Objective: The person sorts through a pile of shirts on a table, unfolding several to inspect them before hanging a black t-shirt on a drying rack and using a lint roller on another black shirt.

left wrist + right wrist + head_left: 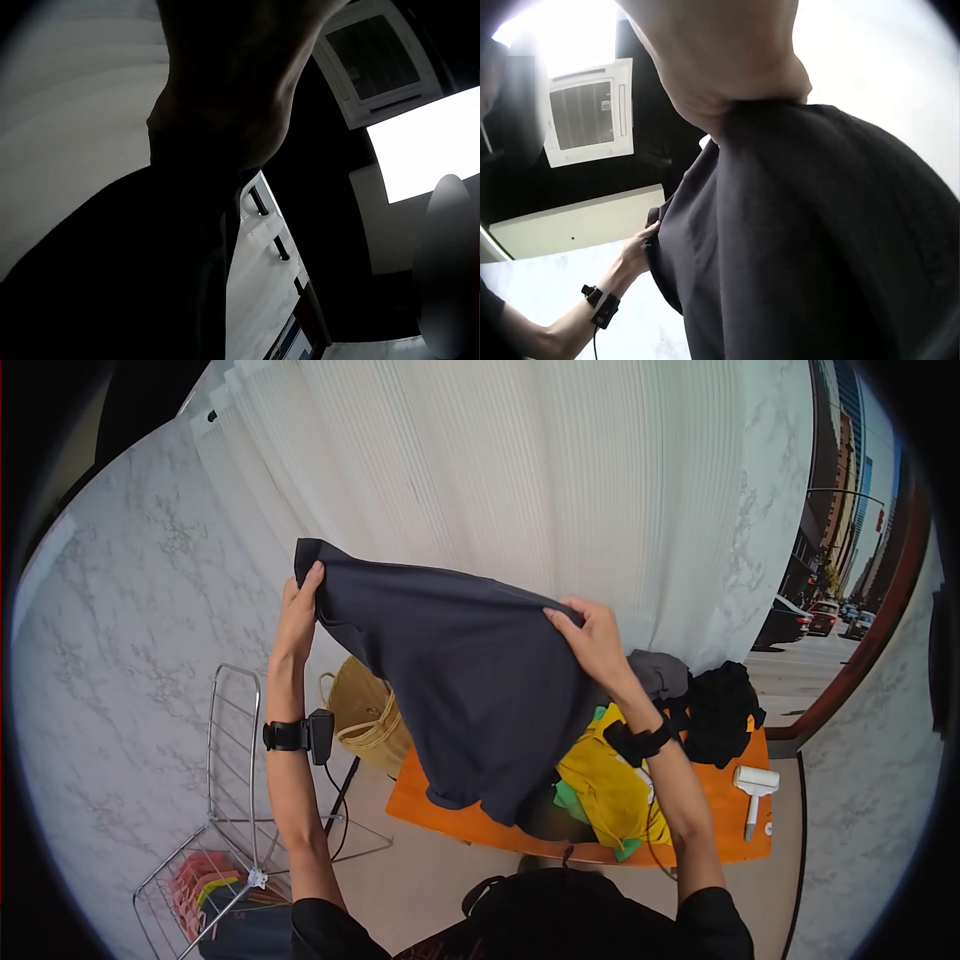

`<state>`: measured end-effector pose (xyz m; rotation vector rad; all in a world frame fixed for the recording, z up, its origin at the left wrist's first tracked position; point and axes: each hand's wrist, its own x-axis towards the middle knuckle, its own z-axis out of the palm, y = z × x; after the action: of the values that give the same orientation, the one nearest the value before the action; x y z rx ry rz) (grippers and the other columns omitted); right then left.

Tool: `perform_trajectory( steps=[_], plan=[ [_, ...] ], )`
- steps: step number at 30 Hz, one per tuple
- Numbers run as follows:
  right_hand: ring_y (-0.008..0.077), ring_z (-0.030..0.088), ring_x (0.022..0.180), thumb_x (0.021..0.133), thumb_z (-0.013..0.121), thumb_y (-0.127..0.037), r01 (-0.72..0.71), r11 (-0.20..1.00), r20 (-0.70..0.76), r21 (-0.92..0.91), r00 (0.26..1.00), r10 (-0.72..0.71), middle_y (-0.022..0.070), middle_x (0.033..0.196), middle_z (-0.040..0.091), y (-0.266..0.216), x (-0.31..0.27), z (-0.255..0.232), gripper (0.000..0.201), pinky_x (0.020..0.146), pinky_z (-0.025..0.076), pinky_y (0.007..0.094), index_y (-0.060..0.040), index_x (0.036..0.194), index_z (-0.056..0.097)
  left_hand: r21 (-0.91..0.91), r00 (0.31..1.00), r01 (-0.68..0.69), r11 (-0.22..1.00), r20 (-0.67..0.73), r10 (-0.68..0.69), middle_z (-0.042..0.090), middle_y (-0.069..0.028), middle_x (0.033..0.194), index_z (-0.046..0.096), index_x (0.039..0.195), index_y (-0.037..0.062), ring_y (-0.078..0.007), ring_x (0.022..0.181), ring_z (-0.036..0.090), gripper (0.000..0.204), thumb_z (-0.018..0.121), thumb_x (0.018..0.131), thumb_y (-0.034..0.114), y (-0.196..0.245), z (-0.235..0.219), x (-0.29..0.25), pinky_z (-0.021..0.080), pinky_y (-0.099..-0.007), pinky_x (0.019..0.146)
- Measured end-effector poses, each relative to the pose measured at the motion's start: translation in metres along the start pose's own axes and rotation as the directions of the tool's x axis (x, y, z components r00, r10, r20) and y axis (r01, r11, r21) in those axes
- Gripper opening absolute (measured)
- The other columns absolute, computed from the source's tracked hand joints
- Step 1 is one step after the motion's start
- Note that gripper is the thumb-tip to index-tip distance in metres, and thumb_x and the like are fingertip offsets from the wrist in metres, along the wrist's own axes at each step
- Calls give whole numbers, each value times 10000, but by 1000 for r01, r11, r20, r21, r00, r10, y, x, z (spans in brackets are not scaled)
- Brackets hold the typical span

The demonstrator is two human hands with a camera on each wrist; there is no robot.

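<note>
Cloth [470, 670] spread, not folded: my left hand [298, 618] and right hand [597, 643], apart, pinch its top edge. Yellow garment [608, 785], black heap [718, 715] crumpled on desk [722, 790].

The held cloth [470, 660] is a plain dark slate-grey with a bluish cast in the head view, above a bright orange table [430, 805] that carries mustard-yellow fabric [605, 785] edged by green fabric [568, 798], a mid-grey bundle [657, 674] and a black clothes pile [718, 715] with a small orange patch. The lint roller [757, 779] is white, the woven basket [362, 705] straw-tan, the drying rack [211, 760] silvery, and the hangers [190, 882] pink — with yellow-green among them. Fine vertical ribbing lines the off-white curtain [480, 470]; grey veins marble the pale wall [120, 610].
</note>
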<state>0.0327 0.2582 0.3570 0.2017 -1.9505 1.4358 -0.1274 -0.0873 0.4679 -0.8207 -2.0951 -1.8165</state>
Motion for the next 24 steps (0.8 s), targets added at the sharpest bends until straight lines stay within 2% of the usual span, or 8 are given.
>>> perform_trajectory(
  steps=[1, 2, 4, 6, 16, 21, 23, 24],
  plan=[
    [64, 586, 689, 907, 652, -142, 0, 1000, -8, 8, 1000, 0, 36, 741, 667, -12, 10, -4, 201, 626, 469, 224, 57, 908, 679, -32, 999, 36, 999, -32, -37, 654, -22, 946, 640, 1019, -30, -94, 857, 587, 418, 551, 988, 377, -6, -7, 2, 460, -255, 789],
    [78, 594, 666, 891, 672, -166, 52, 993, 12, -110, 999, -51, 59, 712, 665, -21, 20, -9, 220, 621, 473, 233, 53, 874, 685, -78, 995, 47, 996, -82, -53, 655, -51, 1009, 627, 1069, -29, -115, 916, 602, 420, 553, 986, 377, -3, -4, -2, 467, -273, 841],
    [91, 603, 642, 874, 692, -190, 107, 969, 37, -224, 994, -101, 82, 683, 663, -36, 38, -16, 242, 616, 477, 242, 50, 841, 690, -104, 996, 60, 993, -59, -66, 654, -57, 1036, 621, 1086, -26, -121, 940, 603, 417, 552, 987, 373, -10, -14, 1, 468, -281, 866],
    [253, 650, 624, 822, 734, -265, 125, 937, 67, -327, 992, -109, 176, 691, 671, -45, 51, -20, 322, 633, 505, 329, 55, 836, 704, -124, 996, 78, 989, -37, -83, 653, -64, 1063, 615, 1104, -24, -127, 965, 604, 415, 550, 988, 369, -16, -21, 1, 468, -290, 890],
    [217, 623, 547, 794, 760, -231, 172, 922, 164, -348, 979, -120, 172, 620, 641, -74, 78, -19, 289, 559, 499, 316, 52, 762, 708, -198, 989, 139, 970, -32, -148, 666, -87, 1110, 623, 1141, -31, -148, 990, 630, 413, 540, 993, 346, -22, -29, -3, 482, -292, 903],
    [248, 614, 540, 780, 763, -235, 191, 912, 204, -363, 971, -122, 184, 612, 625, -89, 75, -15, 307, 547, 488, 336, 61, 740, 693, -218, 972, 215, 952, -48, -230, 669, -83, 1113, 631, 1131, -13, -147, 989, 638, 435, 527, 994, 387, -32, -35, -3, 491, -304, 906],
    [316, 609, 574, 761, 766, -274, 292, 878, 239, -380, 948, -211, 209, 632, 614, -88, 77, -7, 338, 573, 487, 372, 54, 739, 687, 235, 975, 215, 948, -1, -221, 648, -128, 1171, 563, 1265, -19, -177, 1052, 619, 551, 653, 898, 382, -17, -26, -4, 466, -325, 952],
    [355, 608, 604, 752, 766, -300, 376, 841, 277, -390, 918, -282, 224, 649, 610, -85, 80, 3, 355, 595, 489, 393, 46, 745, 688, 183, 993, -31, 983, 114, 10, 624, -146, 1206, 483, 1344, -8, -200, 1093, 596, 669, 707, 837, 366, -13, 0, -11, 440, -340, 989]
  ],
)
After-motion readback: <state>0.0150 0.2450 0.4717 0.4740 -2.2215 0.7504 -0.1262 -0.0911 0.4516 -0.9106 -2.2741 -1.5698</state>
